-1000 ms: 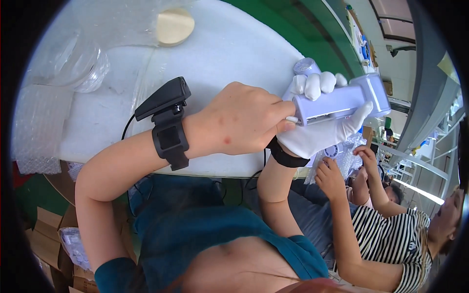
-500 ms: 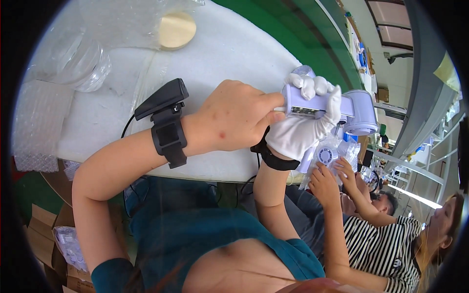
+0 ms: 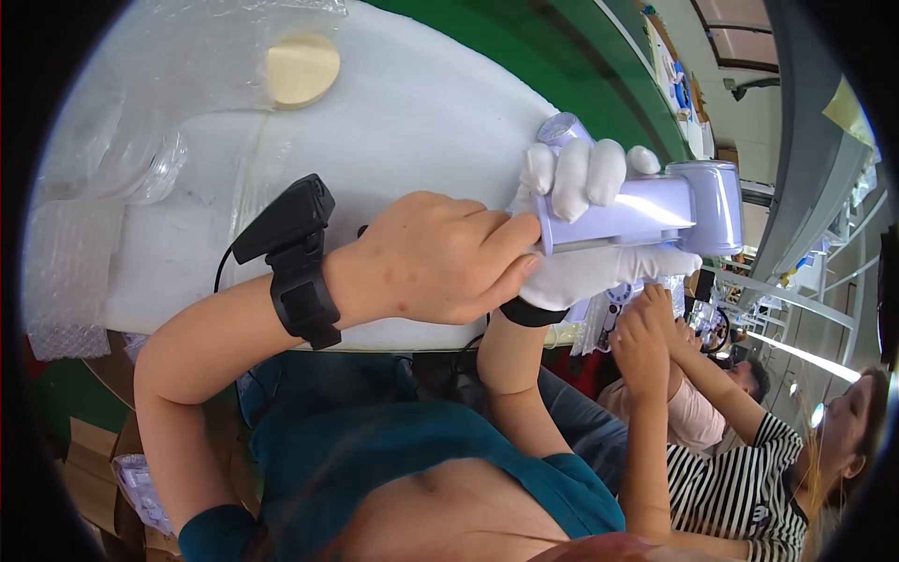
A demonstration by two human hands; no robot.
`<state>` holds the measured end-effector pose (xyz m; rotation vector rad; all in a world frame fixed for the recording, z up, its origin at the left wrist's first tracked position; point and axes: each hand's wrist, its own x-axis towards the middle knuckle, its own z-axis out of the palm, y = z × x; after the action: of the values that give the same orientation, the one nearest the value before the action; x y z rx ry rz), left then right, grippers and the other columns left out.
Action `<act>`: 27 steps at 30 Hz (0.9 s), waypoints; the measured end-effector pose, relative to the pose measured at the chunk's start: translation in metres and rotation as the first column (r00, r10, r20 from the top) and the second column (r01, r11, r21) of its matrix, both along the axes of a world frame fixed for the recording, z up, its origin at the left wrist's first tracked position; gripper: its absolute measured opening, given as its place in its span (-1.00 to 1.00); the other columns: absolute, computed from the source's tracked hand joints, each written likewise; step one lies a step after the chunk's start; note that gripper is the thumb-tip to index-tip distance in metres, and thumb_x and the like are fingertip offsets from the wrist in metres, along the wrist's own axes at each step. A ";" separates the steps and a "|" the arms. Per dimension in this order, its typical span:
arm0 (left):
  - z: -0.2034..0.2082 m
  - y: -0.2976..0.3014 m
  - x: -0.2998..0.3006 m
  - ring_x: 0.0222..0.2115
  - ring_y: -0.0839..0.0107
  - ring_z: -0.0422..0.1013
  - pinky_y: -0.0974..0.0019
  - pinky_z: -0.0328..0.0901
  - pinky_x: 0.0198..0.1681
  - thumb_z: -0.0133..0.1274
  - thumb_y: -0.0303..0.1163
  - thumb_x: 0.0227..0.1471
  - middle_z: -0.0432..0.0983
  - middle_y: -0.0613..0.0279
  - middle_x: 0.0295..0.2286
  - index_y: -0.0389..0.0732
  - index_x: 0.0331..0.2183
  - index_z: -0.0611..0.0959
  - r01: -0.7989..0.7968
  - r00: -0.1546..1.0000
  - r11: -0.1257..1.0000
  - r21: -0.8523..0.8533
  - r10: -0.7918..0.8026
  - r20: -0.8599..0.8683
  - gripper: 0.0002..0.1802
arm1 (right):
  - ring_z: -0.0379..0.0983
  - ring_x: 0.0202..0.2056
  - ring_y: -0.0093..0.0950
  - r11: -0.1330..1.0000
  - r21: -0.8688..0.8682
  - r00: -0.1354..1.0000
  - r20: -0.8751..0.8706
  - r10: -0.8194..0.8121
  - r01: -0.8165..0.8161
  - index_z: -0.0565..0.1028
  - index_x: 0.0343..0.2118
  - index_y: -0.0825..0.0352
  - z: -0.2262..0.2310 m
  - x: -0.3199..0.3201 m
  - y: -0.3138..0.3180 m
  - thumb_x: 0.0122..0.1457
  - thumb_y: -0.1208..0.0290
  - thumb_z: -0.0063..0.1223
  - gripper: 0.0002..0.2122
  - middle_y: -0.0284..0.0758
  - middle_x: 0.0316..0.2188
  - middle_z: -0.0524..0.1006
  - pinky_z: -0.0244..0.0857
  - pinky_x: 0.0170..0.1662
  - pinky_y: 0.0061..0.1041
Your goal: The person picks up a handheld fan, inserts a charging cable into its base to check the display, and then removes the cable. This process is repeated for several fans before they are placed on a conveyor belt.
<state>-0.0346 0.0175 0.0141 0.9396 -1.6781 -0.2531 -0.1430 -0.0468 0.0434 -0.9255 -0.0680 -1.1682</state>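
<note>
A lavender plastic appliance housing [image 3: 646, 208] with a long box-shaped body and a wide rounded end is held up over the table's right side. My right hand [image 3: 573, 183], in a white glove, wraps its fingers over the body with the thumb along the lower side. My left hand [image 3: 445, 258] is bare and closed at the housing's near-left end, thumb and forefinger pressed against its edge. Whether a small part is between those fingertips is hidden. Just behind the gloved fingers shows a lavender cylindrical piece [image 3: 564, 129] with a shiny round end.
Clear plastic bags and bubble wrap [image 3: 70, 272] cover the table's left, beside a round cream disc [image 3: 302, 70]. At right, a co-worker's hands [image 3: 646, 328] are at a clear-bagged part with a round grille [image 3: 619, 293]. An open carton [image 3: 94, 468] stands lower left.
My right hand has turned the housing, so its smooth face shows instead of the slotted opening. Both hands moved slightly left and down. The co-worker's hands came together.
</note>
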 end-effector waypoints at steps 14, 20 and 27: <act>0.003 0.002 0.008 -0.79 0.25 0.31 0.32 0.17 -0.74 -0.03 -0.32 -0.02 0.36 0.18 -0.77 -0.23 -0.42 0.42 0.277 0.953 0.925 0.260 -0.230 -0.196 -0.82 | 0.24 -0.48 -0.42 0.810 -0.149 0.722 -0.385 -0.575 0.567 0.12 0.05 0.33 0.012 0.014 0.017 0.08 -0.02 -0.08 -0.39 -0.29 -0.43 0.36 0.16 -0.36 -0.39; 0.017 0.006 0.002 -0.80 0.50 0.25 0.44 0.14 -0.70 -0.01 -0.35 0.01 0.34 0.22 -0.76 -0.27 -0.35 0.48 0.426 0.846 0.799 0.425 -0.184 -0.501 -0.82 | 0.32 -0.52 -0.47 0.796 -0.090 0.685 -0.456 -0.568 0.599 0.07 0.04 0.37 0.016 0.011 0.010 0.13 0.25 -0.07 -0.50 -0.30 -0.48 0.37 0.25 -0.43 -0.48; 0.022 0.009 -0.004 -0.69 0.76 0.09 0.57 0.06 -0.68 0.00 -0.44 0.01 0.27 0.36 -0.73 -0.33 -0.34 0.52 0.478 0.779 0.729 0.489 -0.095 -0.620 -0.83 | 0.37 -0.56 -0.53 0.820 0.140 0.803 -0.348 -0.484 0.555 0.10 0.01 0.37 0.022 0.009 0.011 0.11 0.34 -0.02 -0.54 -0.34 -0.53 0.38 0.29 -0.51 -0.60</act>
<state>-0.0387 0.0268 0.0360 0.9267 -1.1696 -1.2708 -0.1342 -0.0361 0.0650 -0.9227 0.6027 -1.4918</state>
